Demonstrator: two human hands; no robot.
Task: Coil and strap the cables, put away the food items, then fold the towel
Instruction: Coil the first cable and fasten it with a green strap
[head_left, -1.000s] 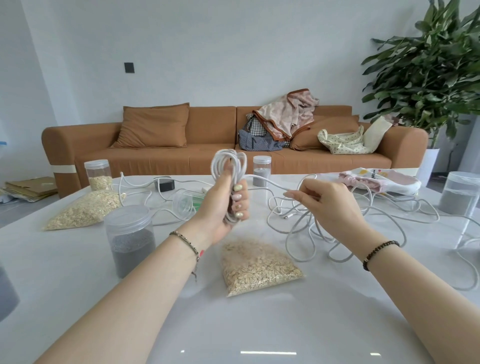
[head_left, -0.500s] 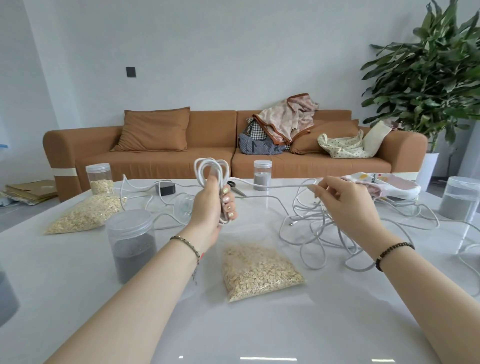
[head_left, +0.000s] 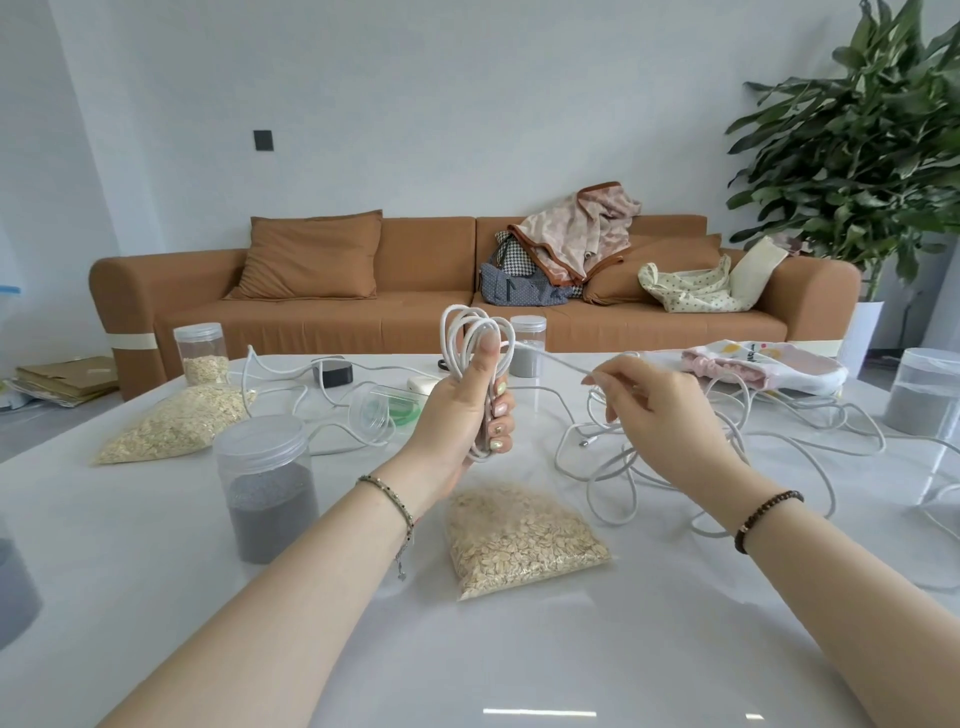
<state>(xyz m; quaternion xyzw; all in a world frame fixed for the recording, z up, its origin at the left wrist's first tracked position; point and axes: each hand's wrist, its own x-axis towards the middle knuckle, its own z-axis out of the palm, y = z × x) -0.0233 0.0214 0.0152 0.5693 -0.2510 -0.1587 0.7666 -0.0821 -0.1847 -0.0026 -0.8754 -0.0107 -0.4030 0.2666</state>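
Observation:
My left hand (head_left: 462, 415) is held upright above the white table (head_left: 519, 649), shut on a coil of white cable (head_left: 470, 332) whose loops stick out above my thumb. From the coil a taut strand runs right to my right hand (head_left: 660, 415), which pinches it between thumb and fingers. Below and beyond my right hand lies the loose tangle of white cable (head_left: 675, 467). A clear bag of oats (head_left: 519, 540) lies under my hands, a second bag of oats (head_left: 176, 421) at the left. A crumpled towel (head_left: 753, 361) lies at the back right.
A lidded jar of grey grains (head_left: 267, 488) stands left of my left forearm. More jars stand on the table: oats (head_left: 200, 353), grey (head_left: 527, 345), grey at right (head_left: 924, 397). A black charger (head_left: 335, 371), an open jar on its side (head_left: 379, 410) and a sofa (head_left: 415, 291) lie beyond.
My left hand with the coil dipped left and then rose back to centre. My right hand drew the strand out to the right and now holds it taut near the coil.

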